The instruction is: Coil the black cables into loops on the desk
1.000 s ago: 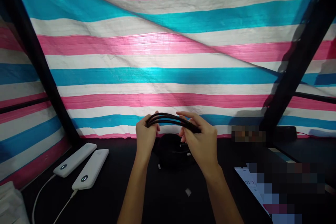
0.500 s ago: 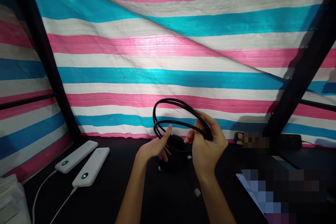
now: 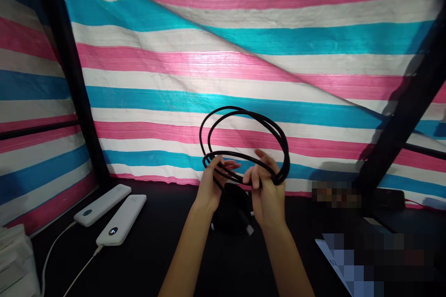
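Observation:
A black cable [image 3: 284, 141] is wound into several loose loops, held up above the dark table. My right hand [image 3: 269, 195] is closed around the lower right side of the loops. On the left, my left hand [image 3: 211, 185] has its thumb and loosely curled fingers about the near strands. One end of the cable, with a light metal plug [image 3: 250, 229], hangs below and between my hands. Beneath them a dark bundle [image 3: 230, 216] lies on the table, partly covered by my hands; small light tips show at its edges, but its kind is hard to make out.
Two white power banks [image 3: 121, 220] lie at the left, with white cables plugged in. White packets [image 3: 17, 260] are piled at the left edge. A bluish sheet or screen [image 3: 332, 264], partly blurred, lies at right. A striped tarp [image 3: 226, 69] hangs behind the table [image 3: 139, 269].
The cable loops have risen and opened wider. My left hand has moved up and right to the strands. The hanging plug has shifted up and left, and the view has tilted slightly.

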`<state>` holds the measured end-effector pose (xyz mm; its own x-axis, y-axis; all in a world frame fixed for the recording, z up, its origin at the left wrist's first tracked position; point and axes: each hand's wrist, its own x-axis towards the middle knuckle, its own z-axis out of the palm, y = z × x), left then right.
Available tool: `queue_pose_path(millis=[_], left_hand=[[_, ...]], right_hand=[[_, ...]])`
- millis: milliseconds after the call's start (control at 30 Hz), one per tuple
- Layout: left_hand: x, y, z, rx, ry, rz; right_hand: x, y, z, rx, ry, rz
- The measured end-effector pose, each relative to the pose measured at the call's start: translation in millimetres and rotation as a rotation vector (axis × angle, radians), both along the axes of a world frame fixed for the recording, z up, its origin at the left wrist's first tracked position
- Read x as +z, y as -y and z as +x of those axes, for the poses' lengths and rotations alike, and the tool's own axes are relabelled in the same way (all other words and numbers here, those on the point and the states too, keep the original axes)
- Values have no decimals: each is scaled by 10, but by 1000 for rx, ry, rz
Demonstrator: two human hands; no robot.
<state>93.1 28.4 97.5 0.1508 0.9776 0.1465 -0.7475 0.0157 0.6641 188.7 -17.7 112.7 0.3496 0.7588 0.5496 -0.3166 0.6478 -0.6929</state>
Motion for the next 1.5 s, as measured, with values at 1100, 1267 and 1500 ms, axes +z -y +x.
queue_pose_path(millis=[1100,1267,1500], left_hand=[[110,140,-359,352,-913,269],[107,158,-389,202,-844,272],[106,139,-474,213,-740,317]], right_hand=[[15,-5,408,-463,614,-57],[-26,-120,524,-411,676,-80],[-3,-71,565,-173,707,-76]])
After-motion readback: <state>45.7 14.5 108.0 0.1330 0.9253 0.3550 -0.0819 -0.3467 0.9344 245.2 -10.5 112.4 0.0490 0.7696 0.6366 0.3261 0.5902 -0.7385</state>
